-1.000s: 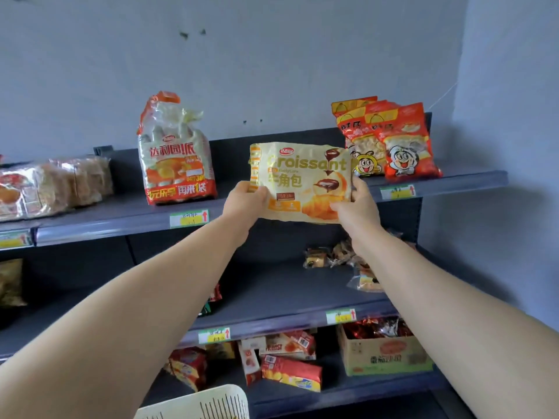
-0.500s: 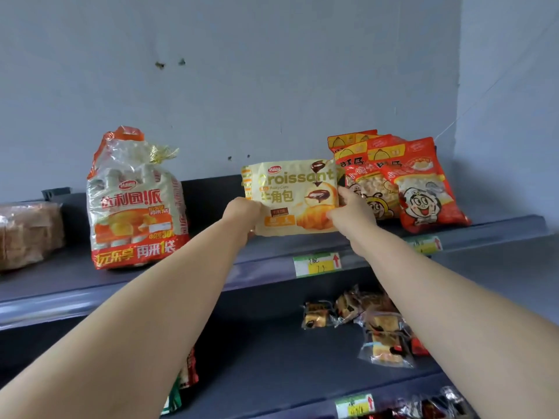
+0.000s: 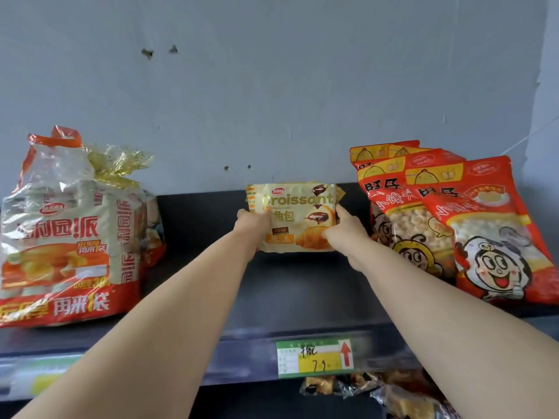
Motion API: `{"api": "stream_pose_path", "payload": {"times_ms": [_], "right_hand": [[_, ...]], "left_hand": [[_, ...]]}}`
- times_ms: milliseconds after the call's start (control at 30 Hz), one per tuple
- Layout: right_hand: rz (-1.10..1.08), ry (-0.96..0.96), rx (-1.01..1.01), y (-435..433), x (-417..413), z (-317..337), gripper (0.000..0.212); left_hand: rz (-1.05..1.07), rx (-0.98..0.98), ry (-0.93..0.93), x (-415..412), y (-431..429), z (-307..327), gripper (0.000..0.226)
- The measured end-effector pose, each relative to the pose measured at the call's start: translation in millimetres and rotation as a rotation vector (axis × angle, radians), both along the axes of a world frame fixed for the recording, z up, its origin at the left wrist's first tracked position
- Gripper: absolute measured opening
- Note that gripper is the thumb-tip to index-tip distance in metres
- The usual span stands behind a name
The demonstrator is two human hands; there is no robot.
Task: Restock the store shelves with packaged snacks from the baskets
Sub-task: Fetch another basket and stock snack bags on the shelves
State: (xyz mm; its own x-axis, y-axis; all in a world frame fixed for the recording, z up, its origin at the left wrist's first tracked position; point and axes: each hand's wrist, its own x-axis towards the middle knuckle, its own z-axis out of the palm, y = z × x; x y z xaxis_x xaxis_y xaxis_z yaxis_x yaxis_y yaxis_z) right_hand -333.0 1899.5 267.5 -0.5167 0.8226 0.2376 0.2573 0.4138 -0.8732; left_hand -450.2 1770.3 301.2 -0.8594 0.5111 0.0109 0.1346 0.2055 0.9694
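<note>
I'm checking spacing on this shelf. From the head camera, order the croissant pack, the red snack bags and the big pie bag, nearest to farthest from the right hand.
1. Croissant pack, held in the right hand, centre.
2. Red snack bags, just to its right.
3. Big pie bag, far left.

1. The top shelf (image 3: pixel 272 300) is a dark grey board fixed against a pale wall.
2. At its left end stands a large orange-and-white bag of pastries (image 3: pixel 72 231), upright.
3. At its right end several red snack bags (image 3: pixel 472 225) lean back, overlapping each other.
4. At the back, between them, a yellow croissant pack (image 3: pixel 298 219) stands upright; whether its bottom edge touches the board cannot be told.
5. On the front edge sits a green-and-yellow price tag (image 3: pixel 314 356) with a red arrow.
</note>
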Motion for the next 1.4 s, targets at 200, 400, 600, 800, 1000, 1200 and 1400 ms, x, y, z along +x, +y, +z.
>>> {"api": "stream_pose_path", "payload": {"times_ms": [200,400,600,800,1000,1200,1400], "right_hand": [[0.115,-0.11,0.031,1.8,-21.4,-12.1,0.069],[0.028,-0.215,0.2,-9.0,-20.3,-13.0,0.063],[-0.039,-0.358,0.381,-78.3,3.6,-14.0,0.029],[-0.057,-0.419,0.467,-171.1,36.3,-13.2,0.045],[-0.036,-0.413,0.516,-240.4,61.1,-33.2,0.047],[0.007,-0.421,0.513,-283.4,85.2,-61.6,0.042],[0.107,-0.522,0.4,-315.0,121.3,-111.9,0.044]], "left_hand": [[0.024,-0.126,-0.004,-12.7,21.7,-14.9,0.051],[0.038,-0.144,0.128,-10.4,-0.1,-13.6,0.039],[-0.125,-0.274,0.452,16.8,-55.5,-12.5,0.031],[-0.179,-0.217,0.516,38.4,-127.7,-13.4,0.042],[-0.188,-0.195,0.56,62.4,-191.9,-23.4,0.031],[-0.15,-0.235,0.509,80.0,-235.6,-47.3,0.028],[-0.102,-0.335,0.4,114.0,-282.0,-96.4,0.027]]}}
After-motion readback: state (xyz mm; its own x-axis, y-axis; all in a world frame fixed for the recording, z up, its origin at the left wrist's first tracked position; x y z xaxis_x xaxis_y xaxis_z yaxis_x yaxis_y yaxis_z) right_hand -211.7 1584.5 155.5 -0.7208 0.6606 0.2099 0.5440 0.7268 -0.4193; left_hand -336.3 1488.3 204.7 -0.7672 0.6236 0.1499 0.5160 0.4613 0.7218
